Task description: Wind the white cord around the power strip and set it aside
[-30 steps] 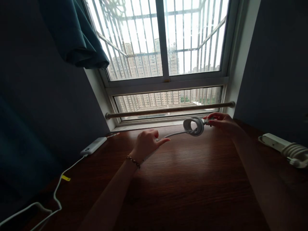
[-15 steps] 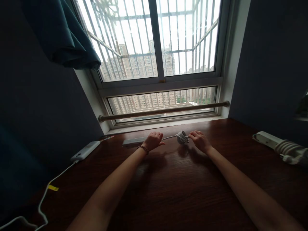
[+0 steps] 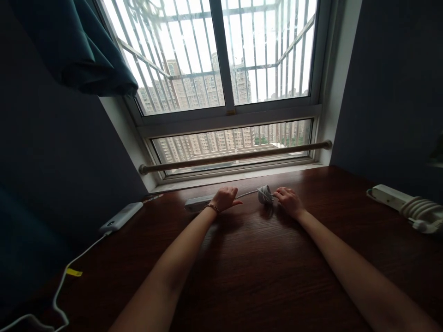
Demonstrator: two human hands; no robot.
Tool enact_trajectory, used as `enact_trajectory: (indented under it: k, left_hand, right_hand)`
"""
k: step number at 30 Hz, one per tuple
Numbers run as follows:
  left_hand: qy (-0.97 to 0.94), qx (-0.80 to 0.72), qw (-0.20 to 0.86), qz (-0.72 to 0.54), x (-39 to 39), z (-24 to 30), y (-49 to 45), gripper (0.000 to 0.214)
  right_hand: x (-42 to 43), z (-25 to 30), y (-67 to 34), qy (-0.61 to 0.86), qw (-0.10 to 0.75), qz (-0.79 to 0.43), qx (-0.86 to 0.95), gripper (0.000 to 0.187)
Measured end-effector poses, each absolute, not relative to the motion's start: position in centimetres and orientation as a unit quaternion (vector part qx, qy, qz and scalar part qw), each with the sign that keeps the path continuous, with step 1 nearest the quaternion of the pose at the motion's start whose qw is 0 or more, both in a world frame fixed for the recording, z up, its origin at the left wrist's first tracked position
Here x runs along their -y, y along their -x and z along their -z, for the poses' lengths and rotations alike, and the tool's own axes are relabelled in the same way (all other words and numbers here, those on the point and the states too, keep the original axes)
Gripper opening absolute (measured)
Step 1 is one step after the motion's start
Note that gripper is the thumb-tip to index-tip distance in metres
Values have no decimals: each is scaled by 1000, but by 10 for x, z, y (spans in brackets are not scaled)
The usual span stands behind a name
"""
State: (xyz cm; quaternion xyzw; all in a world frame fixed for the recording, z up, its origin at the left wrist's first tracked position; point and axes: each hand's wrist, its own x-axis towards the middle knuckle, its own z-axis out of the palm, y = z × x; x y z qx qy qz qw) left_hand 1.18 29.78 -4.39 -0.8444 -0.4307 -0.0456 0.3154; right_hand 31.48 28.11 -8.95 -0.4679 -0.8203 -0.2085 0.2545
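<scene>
A grey power strip (image 3: 198,203) lies near the far edge of the dark wooden table (image 3: 263,272), under the window. My left hand (image 3: 224,198) rests on its right end with the fingers curled over it. The strip's cable runs right to a small wound coil (image 3: 265,194). My right hand (image 3: 289,202) pinches that coil, which sits low on the table surface.
A white power bank (image 3: 120,217) with a white cable (image 3: 58,286) lies at the left. A second white power strip (image 3: 389,196) with a coiled cord (image 3: 420,212) sits at the right edge. A metal rail (image 3: 235,157) crosses the window sill; a teal curtain (image 3: 69,46) hangs top left.
Both hands have reached farther away toward the window and come lower. The coil, held up in the air before, is now down at the table, and the strip lies flat under my left hand.
</scene>
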Motion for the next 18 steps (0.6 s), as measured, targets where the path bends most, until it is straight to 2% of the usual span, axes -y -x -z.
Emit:
enact_trajectory:
  k: [8,18]
  left_hand:
    - [854,417,308,34,-304,60,-18,51]
    - [855,433,283,46,-309,66,-25,53]
  right_hand:
    - [-284,93,-317,474,243,190,825,23]
    - [-289,97,-317,482,233,169,828,23]
